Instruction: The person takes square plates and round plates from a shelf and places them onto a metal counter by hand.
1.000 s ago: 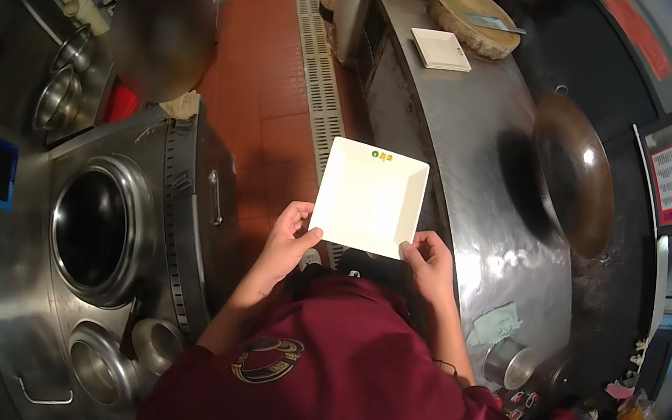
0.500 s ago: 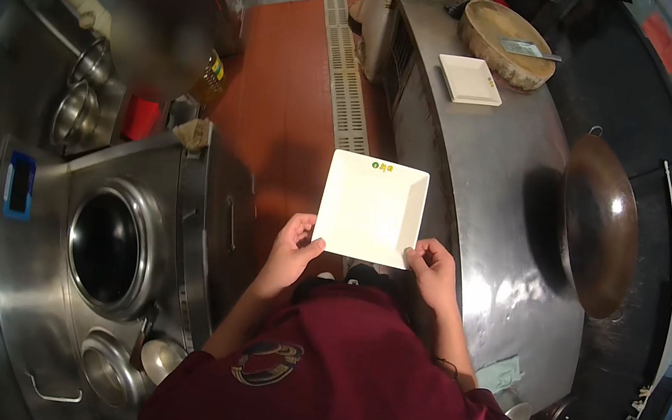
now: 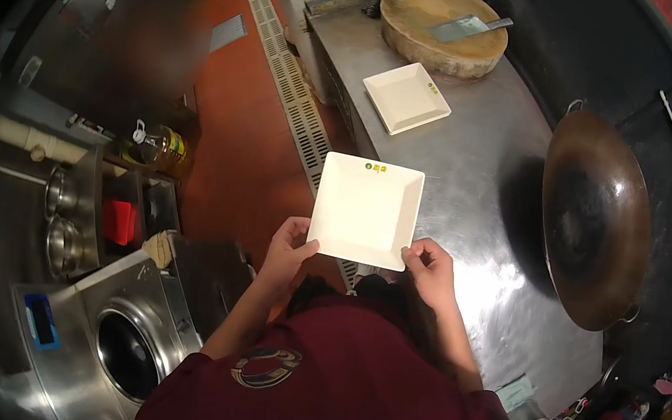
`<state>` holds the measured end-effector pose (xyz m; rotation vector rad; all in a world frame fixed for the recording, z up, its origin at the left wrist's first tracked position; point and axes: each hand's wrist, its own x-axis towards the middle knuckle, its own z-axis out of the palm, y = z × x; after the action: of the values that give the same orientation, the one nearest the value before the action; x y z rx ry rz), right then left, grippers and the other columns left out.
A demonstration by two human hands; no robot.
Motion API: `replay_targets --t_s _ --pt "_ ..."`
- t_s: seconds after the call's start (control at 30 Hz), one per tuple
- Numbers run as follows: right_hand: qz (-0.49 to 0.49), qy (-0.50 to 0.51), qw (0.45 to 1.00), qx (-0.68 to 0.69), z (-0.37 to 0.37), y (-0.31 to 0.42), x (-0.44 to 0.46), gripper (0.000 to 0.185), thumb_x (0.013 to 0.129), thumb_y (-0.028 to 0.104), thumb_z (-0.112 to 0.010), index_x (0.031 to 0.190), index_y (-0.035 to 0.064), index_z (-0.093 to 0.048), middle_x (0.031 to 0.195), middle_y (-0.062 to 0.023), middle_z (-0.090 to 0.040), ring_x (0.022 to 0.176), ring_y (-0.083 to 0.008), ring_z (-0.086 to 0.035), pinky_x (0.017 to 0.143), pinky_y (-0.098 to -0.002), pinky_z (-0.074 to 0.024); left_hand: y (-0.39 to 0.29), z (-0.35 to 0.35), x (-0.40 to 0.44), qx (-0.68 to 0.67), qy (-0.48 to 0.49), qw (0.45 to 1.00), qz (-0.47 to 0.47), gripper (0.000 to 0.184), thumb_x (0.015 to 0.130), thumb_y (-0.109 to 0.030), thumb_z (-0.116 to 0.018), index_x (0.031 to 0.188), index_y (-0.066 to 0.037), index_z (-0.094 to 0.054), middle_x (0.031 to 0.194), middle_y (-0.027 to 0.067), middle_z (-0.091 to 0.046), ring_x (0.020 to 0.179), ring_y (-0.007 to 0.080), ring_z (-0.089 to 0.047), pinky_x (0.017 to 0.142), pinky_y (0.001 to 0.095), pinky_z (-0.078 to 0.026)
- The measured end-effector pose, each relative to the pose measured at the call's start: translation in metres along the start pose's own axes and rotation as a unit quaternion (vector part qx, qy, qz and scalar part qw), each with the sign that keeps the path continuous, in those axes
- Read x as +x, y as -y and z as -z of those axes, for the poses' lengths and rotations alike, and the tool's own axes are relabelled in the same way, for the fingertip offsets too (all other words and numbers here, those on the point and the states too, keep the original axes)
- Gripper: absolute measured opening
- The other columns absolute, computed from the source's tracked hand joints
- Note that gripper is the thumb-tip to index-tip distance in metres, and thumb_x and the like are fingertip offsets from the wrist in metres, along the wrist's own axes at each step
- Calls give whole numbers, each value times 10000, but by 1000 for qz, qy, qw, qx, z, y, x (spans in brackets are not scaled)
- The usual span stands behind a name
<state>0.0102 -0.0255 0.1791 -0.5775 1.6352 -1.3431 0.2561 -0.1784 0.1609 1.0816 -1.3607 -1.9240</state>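
Observation:
A square white plate point(image 3: 365, 214) with a small green and yellow mark on its far rim is held level in front of my body. My left hand point(image 3: 289, 253) grips its near left corner, thumb on the rim and fingers underneath. At the near right corner, my right hand point(image 3: 430, 273) pinches the edge in the same way. A second square white plate point(image 3: 406, 99) of the same kind lies on the steel counter point(image 3: 478, 178), beyond the held one and a little to the right.
A round chopping block point(image 3: 414, 19) bearing a cleaver point(image 3: 469, 28) stands at the counter's far end. A large wok point(image 3: 596, 221) leans on the right. To the left are a steel stove point(image 3: 82, 338), an oil jug point(image 3: 164, 150) and metal bowls point(image 3: 63, 245). A drain grate point(image 3: 285, 83) crosses the floor.
My view has turned to the right, bringing the counter, chopping block and second plate nearer the middle. Both hands still hold the plate in front of me.

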Motion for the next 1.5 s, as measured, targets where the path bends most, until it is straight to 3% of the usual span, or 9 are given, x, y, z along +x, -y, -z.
replay_targets --t_s 0.13,0.23,0.43,0.63,0.83,0.93,1.03,1.5 --pt "73 -53 995 -50 20 -12 23 125 989 52 -637 878 5 -604 763 1 -586 659 -69 -565 528 -236 -474 -5 -15 40 -15 46 998 29 265 934 15 -629 1186 -36 -567 1139 44 -642 1038 124 -606 933 293 -487" --pt "-7 -61 998 20 28 0 28 124 991 44 -630 879 2 -600 777 -9 -591 677 -80 -575 539 -239 -490 -13 -28 60 12 57 997 53 259 934 10 -631 1184 -33 -577 1143 49 -647 1030 127 -608 931 292 -486" --pt "-22 -118 989 84 27 8 45 123 994 33 -618 879 0 -590 810 -29 -601 652 -89 -585 543 -252 -521 -14 -34 111 59 121 990 44 295 934 4 -634 1225 -5 -586 1142 77 -666 1028 138 -620 941 298 -487" --pt "-53 -194 977 65 17 10 66 112 987 52 -627 895 -6 -601 774 -41 -630 676 -88 -592 548 -252 -521 -16 -32 184 62 227 971 42 300 967 -5 -618 1263 8 -569 1169 88 -671 1069 156 -634 977 307 -481" --pt "-26 -289 956 29 -16 -3 110 74 953 50 -646 943 -20 -625 779 -38 -656 700 -86 -606 625 -264 -513 -24 -20 271 64 301 949 64 299 962 -31 -646 1251 5 -580 1133 74 -673 1029 131 -627 928 296 -501" --pt "-46 -309 948 55 -42 13 139 86 948 57 -654 966 -25 -637 790 -43 -671 716 -84 -612 657 -258 -503 -38 -8 312 112 305 945 28 287 969 -49 -644 1246 -1 -586 1115 63 -669 992 117 -622 905 286 -501" --pt "-93 -306 947 30 -65 47 168 108 949 65 -655 990 -34 -644 811 -65 -692 727 -94 -620 669 -262 -505 -58 7 349 120 314 940 58 299 976 -36 -629 1267 12 -580 1141 64 -662 1033 126 -618 936 289 -497" --pt "-97 -344 934 15 -124 39 250 200 951 93 -653 1074 -63 -632 873 -121 -733 789 -148 -680 740 -293 -538 -96 37 452 126 365 918 88 321 982 -66 -602 1287 37 -594 1160 73 -662 1062 134 -608 971 290 -473"
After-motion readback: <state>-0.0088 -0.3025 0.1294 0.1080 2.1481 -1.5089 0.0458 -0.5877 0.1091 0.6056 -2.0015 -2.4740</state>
